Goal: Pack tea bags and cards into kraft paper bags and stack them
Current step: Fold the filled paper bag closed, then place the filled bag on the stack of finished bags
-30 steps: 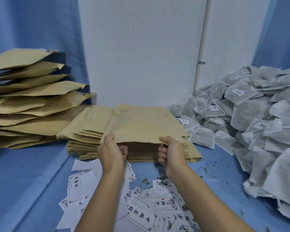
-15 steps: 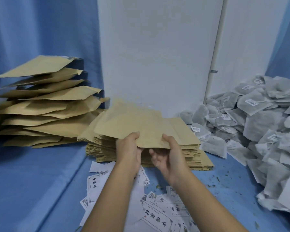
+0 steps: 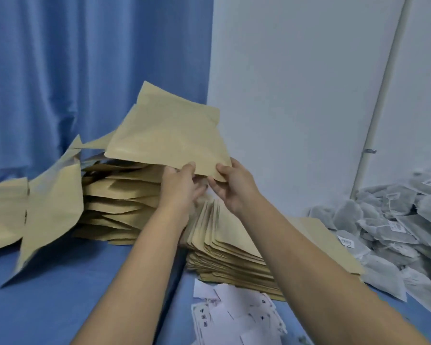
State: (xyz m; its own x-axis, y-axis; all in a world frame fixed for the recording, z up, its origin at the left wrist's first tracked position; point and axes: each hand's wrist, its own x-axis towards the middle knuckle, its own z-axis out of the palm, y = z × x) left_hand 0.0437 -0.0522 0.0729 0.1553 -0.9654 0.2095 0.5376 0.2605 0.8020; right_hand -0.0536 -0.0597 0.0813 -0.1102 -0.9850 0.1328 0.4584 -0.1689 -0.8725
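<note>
Both hands, left hand [image 3: 178, 186] and right hand [image 3: 230, 184], pinch the near edge of one kraft paper bag [image 3: 168, 135] at frame centre, lifted above the flat bag stack [image 3: 230, 247]; tea bags [image 3: 393, 227] heap at right, cards [image 3: 237, 317] lie below.

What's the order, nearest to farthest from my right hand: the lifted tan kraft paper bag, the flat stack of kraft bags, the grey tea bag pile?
1. Lifted tan kraft paper bag: pinched by the right hand.
2. Flat stack of kraft bags: just below it.
3. Grey tea bag pile: far right.
</note>
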